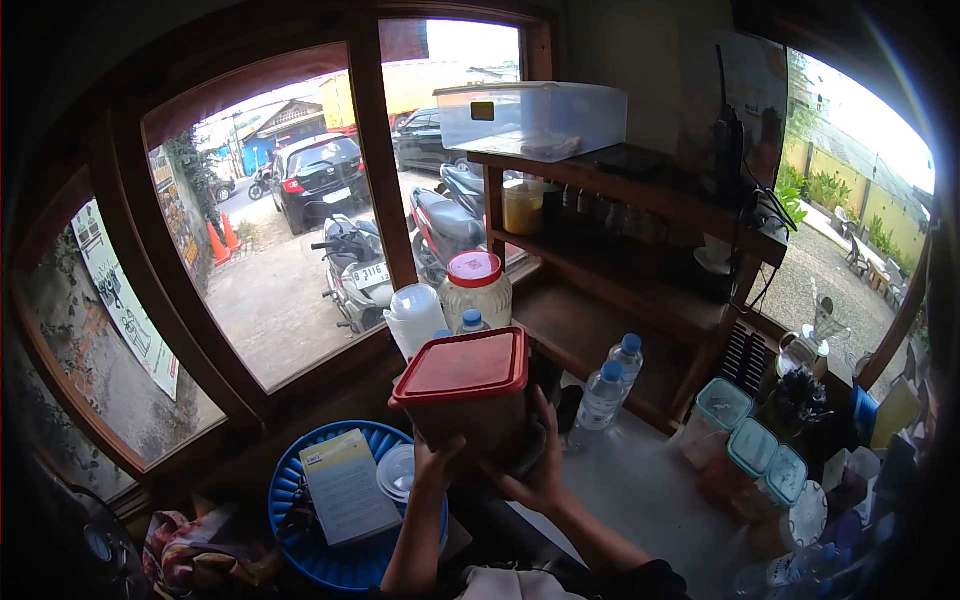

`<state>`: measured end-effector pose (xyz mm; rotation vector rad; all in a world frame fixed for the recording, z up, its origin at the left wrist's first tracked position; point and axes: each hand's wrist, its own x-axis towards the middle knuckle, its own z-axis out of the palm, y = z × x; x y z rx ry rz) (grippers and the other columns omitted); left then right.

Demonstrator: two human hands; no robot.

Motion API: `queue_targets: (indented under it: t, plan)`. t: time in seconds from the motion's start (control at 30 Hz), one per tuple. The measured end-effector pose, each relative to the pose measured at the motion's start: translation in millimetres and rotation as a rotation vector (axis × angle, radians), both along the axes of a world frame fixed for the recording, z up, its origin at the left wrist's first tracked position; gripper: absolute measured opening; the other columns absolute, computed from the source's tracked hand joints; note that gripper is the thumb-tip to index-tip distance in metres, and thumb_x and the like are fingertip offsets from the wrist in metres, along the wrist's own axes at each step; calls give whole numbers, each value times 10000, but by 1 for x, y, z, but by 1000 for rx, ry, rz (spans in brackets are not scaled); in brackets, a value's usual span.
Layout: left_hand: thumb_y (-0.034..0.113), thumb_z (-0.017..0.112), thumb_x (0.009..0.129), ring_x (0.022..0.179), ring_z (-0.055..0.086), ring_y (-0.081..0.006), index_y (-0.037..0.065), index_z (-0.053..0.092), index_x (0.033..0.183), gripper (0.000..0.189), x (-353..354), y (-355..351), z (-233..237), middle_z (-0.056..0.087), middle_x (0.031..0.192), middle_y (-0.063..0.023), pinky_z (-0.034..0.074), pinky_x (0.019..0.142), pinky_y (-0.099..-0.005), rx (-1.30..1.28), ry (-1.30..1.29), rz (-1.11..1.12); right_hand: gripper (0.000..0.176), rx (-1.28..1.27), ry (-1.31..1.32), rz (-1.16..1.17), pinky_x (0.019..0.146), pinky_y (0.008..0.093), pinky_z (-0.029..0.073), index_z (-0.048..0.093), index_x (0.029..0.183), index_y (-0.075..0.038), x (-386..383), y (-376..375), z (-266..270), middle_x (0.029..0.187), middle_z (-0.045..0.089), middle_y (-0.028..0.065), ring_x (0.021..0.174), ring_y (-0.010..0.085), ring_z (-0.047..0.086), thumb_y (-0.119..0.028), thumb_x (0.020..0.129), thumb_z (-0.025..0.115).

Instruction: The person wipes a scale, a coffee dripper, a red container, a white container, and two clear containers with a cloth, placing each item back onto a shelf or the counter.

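My left hand (pixel 437 462) and right hand (pixel 541 470) both clasp the red-lidded container (pixel 468 400) from below. The right is spread against its lower right side; the left, as far as I can tell, curls on its lower left corner. The container stands upright just above and ahead of both hands, long axis left to right, neither hand nearer. Left of the container lies a blue basket (pixel 290 492) holding a booklet (pixel 348 485); right of it, two water bottles (pixel 600 402); behind it, a red-capped jar (pixel 476 287).
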<state>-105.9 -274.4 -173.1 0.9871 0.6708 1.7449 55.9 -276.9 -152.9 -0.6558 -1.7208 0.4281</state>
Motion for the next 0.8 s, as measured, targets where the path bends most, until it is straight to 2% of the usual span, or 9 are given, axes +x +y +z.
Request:
queue_targets:
  t: [0.13,0.23,0.3,0.4,0.43,0.53,0.63,0.73,0.8]
  plan:
    - [248,816,562,1076,554,-265,-5,371,1305,902,-11,0,1,542,1157,-142,470,923,-366,-38,-121,-61,1040,32,-80,17,1086,428,257,113,1450,21,6,11,-1,1438,281,194,1313,316,330,-448,730,699]
    - [270,807,569,1079,552,-269,-18,396,1292,881,-15,0,-2,545,1160,-150,465,912,-358,-70,-62,-111,1050,-269,267,206,1116,453,165,58,1474,-43,4,27,12,1509,123,223,1393,388,145,-473,729,658]
    - [315,785,590,1075,553,-270,-23,404,1288,865,-14,-4,2,547,1161,-157,463,907,-357,-124,-75,-166,857,-212,479,143,1083,449,252,304,1421,-50,-1,32,44,1436,320,206,1345,361,298,-397,731,676]
    - [384,752,615,1074,553,-270,-32,409,1287,861,-16,-5,8,549,1161,-165,457,907,-351,-218,-25,-217,511,127,149,24,989,413,381,611,1108,-17,21,52,51,1158,575,177,1110,318,550,-311,706,723]
    - [407,740,622,1075,552,-269,-36,409,1286,864,-16,-7,8,550,1160,-168,454,909,-348,-256,0,-230,242,241,146,-33,879,380,455,647,773,-6,21,55,65,868,638,110,843,261,632,-200,673,752]
    - [449,723,623,1064,559,-276,-45,419,1276,874,-14,-11,9,559,1146,-183,466,887,-347,-273,-53,-239,309,223,83,-30,805,348,459,587,691,22,26,58,66,808,609,99,789,205,607,-249,787,700]
    - [420,697,671,1005,597,-279,-52,462,1244,779,-20,-5,-8,592,1111,-184,500,840,-339,-122,-99,-242,226,-35,645,-98,733,333,480,614,774,8,8,61,52,793,596,53,704,153,580,-204,840,660]
    - [361,662,747,946,628,-276,-46,527,1184,613,-21,-2,-17,626,1073,-179,531,784,-330,-50,-335,-367,147,102,942,-17,684,215,470,607,905,11,-11,74,55,863,634,66,741,101,591,-119,853,653]
    - [327,636,793,918,640,-267,-45,553,1155,526,-21,2,-23,637,1063,-171,542,766,-325,32,-493,-456,206,-252,792,28,765,251,475,585,992,4,-10,59,65,906,635,82,832,131,604,-160,873,623]
